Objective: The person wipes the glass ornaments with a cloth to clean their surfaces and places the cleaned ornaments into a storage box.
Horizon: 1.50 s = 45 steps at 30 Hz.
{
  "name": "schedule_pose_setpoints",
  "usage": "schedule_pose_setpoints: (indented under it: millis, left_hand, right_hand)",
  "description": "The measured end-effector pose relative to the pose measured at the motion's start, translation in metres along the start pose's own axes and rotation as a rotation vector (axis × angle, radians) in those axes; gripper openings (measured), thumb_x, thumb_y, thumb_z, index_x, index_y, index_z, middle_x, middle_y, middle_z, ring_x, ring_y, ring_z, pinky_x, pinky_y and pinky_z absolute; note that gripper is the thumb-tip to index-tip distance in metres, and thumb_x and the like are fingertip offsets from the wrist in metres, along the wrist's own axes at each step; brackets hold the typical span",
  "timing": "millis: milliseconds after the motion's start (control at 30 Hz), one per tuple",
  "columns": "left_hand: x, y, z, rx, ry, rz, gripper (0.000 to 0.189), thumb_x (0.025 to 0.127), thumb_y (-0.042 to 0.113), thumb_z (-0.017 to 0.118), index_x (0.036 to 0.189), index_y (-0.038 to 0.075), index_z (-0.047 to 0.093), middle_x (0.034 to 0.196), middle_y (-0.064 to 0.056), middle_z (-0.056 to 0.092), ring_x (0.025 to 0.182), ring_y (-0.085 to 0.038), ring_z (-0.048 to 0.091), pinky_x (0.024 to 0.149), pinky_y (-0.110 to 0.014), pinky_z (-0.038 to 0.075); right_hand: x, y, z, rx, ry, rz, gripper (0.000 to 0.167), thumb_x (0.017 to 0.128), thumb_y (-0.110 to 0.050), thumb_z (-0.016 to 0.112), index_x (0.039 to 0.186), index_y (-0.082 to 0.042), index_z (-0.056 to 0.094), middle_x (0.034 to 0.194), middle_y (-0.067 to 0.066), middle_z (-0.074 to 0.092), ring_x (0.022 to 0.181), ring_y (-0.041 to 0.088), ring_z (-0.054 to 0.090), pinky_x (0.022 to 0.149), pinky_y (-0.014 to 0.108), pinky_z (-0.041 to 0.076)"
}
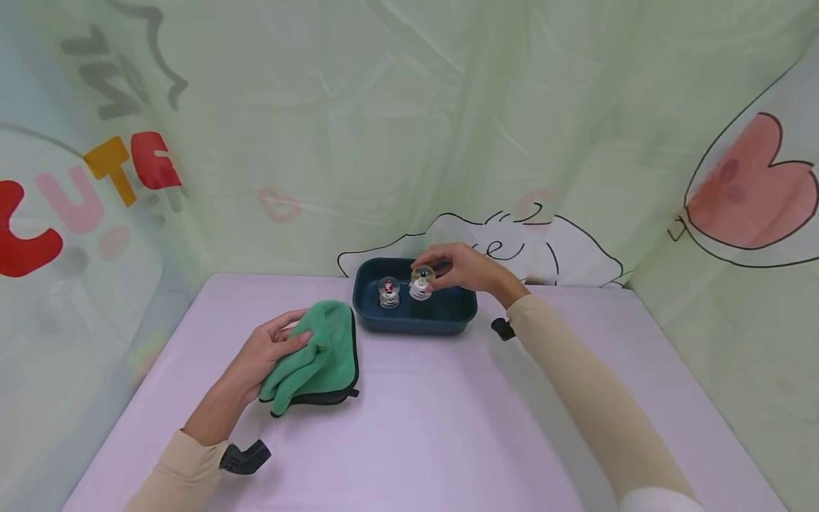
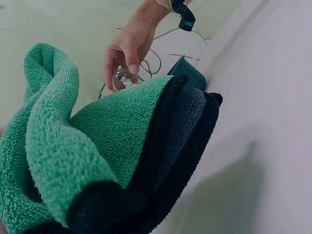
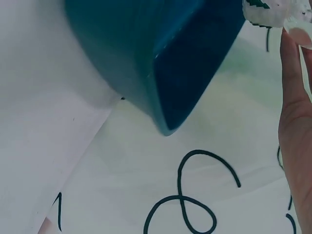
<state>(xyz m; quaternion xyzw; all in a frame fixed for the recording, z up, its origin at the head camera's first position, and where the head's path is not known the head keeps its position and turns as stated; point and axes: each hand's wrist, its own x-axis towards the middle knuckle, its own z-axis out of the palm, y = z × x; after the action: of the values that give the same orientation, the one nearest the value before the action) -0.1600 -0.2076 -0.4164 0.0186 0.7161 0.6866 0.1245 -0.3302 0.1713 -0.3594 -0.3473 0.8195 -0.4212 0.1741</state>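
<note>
My left hand (image 1: 265, 352) grips a folded green cloth (image 1: 333, 348) with black edging, raised at the left of the dark blue tray (image 1: 409, 326). In the left wrist view the cloth (image 2: 112, 131) fills the foreground and shows a dark grey underside. Over the tray, my right hand (image 1: 463, 269) pinches a small snow globe (image 1: 421, 283) with a white base between thumb and fingers. A second snow globe (image 1: 389, 293), with a red figure inside, stands in the tray's left part. In the right wrist view, part of the held globe (image 3: 270, 12) shows at the top right corner.
The tray stands at the back of a table (image 1: 409, 427) with a pale lilac cover, close to a hanging green curtain (image 1: 409, 128) with printed drawings. Similar sheets hang at the left and right sides. Each wrist carries a black device (image 1: 246, 457).
</note>
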Motion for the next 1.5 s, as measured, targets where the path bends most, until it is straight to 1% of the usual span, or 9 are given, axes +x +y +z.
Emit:
schedule_pose_setpoints:
  millis: [233, 367, 567, 733, 933, 1067, 1167, 1300, 1500]
  left_hand:
    - [-0.002, -0.007, -0.010, 0.020, 0.015, -0.023, 0.065, 0.096, 0.029, 0.072, 0.152, 0.009, 0.045, 0.130, -0.009, 0.067, 0.105, -0.012, 0.069, 0.086, -0.029, 0.058]
    - [-0.005, -0.009, -0.015, 0.030, 0.034, -0.035, 0.066, 0.096, 0.030, 0.072, 0.153, 0.010, 0.044, 0.130, -0.009, 0.067, 0.104, -0.011, 0.069, 0.086, -0.028, 0.058]
    - [-0.010, -0.010, -0.021, 0.015, 0.033, -0.026, 0.065, 0.097, 0.026, 0.072, 0.152, 0.007, 0.044, 0.124, -0.002, 0.070, 0.103, -0.011, 0.070, 0.085, -0.028, 0.059]
    - [-0.015, -0.009, -0.023, -0.002, 0.007, 0.002, 0.063, 0.097, 0.023, 0.071, 0.151, 0.004, 0.044, 0.120, 0.002, 0.072, 0.102, -0.012, 0.071, 0.084, -0.028, 0.059]
    - [-0.017, -0.008, -0.022, 0.001, -0.008, 0.010, 0.063, 0.097, 0.022, 0.071, 0.151, 0.003, 0.044, 0.121, 0.000, 0.072, 0.103, -0.012, 0.071, 0.085, -0.028, 0.059]
    - [-0.014, -0.008, -0.021, 0.004, -0.015, 0.004, 0.063, 0.097, 0.022, 0.071, 0.152, 0.004, 0.044, 0.121, 0.000, 0.072, 0.103, -0.013, 0.071, 0.085, -0.029, 0.059]
    - [-0.013, -0.008, -0.020, 0.007, -0.016, 0.000, 0.063, 0.098, 0.023, 0.070, 0.152, 0.004, 0.043, 0.122, 0.000, 0.072, 0.104, -0.013, 0.071, 0.085, -0.029, 0.059]
    - [-0.010, -0.009, -0.020, 0.011, -0.019, -0.009, 0.064, 0.098, 0.024, 0.070, 0.152, 0.004, 0.043, 0.123, -0.001, 0.071, 0.104, -0.012, 0.071, 0.085, -0.029, 0.059]
    - [-0.008, -0.012, -0.020, 0.026, -0.025, -0.038, 0.065, 0.097, 0.027, 0.071, 0.153, 0.006, 0.043, 0.123, -0.004, 0.071, 0.103, -0.014, 0.071, 0.085, -0.029, 0.059]
  right_hand:
    - [0.009, 0.016, -0.005, -0.002, -0.069, 0.055, 0.053, 0.084, -0.001, 0.082, 0.133, 0.000, 0.063, 0.133, 0.010, 0.065, 0.124, 0.028, 0.061, 0.098, 0.036, 0.054]
    - [0.013, 0.024, -0.005, -0.011, -0.103, 0.082, 0.054, 0.084, 0.000, 0.081, 0.135, 0.001, 0.062, 0.135, 0.011, 0.065, 0.124, 0.028, 0.062, 0.100, 0.037, 0.053]
    - [0.019, 0.032, -0.004, -0.042, -0.115, 0.128, 0.053, 0.083, -0.001, 0.081, 0.133, 0.001, 0.064, 0.132, 0.013, 0.065, 0.121, 0.029, 0.064, 0.100, 0.038, 0.053]
    - [0.023, 0.034, -0.002, -0.126, -0.115, 0.165, 0.050, 0.083, 0.000, 0.082, 0.130, -0.003, 0.067, 0.131, 0.012, 0.066, 0.120, 0.027, 0.064, 0.100, 0.040, 0.053]
    - [0.028, 0.033, 0.003, -0.254, -0.120, 0.182, 0.047, 0.084, -0.001, 0.081, 0.129, -0.004, 0.067, 0.131, 0.012, 0.065, 0.118, 0.027, 0.064, 0.103, 0.044, 0.051]
    - [0.028, 0.035, 0.006, -0.316, -0.105, 0.204, 0.048, 0.086, -0.003, 0.080, 0.132, -0.007, 0.066, 0.131, 0.011, 0.065, 0.116, 0.027, 0.063, 0.103, 0.044, 0.051]
    - [0.026, 0.034, 0.005, -0.334, -0.092, 0.207, 0.052, 0.086, -0.003, 0.080, 0.135, -0.007, 0.064, 0.135, 0.012, 0.063, 0.119, 0.028, 0.062, 0.104, 0.044, 0.050]
    - [0.020, 0.029, 0.003, -0.327, -0.075, 0.201, 0.055, 0.087, -0.004, 0.079, 0.140, -0.005, 0.060, 0.141, 0.014, 0.059, 0.128, 0.030, 0.058, 0.108, 0.047, 0.046]
    - [0.003, 0.014, 0.003, -0.304, -0.007, 0.148, 0.054, 0.092, -0.011, 0.076, 0.142, -0.006, 0.058, 0.144, 0.013, 0.058, 0.136, 0.032, 0.051, 0.112, 0.050, 0.042]
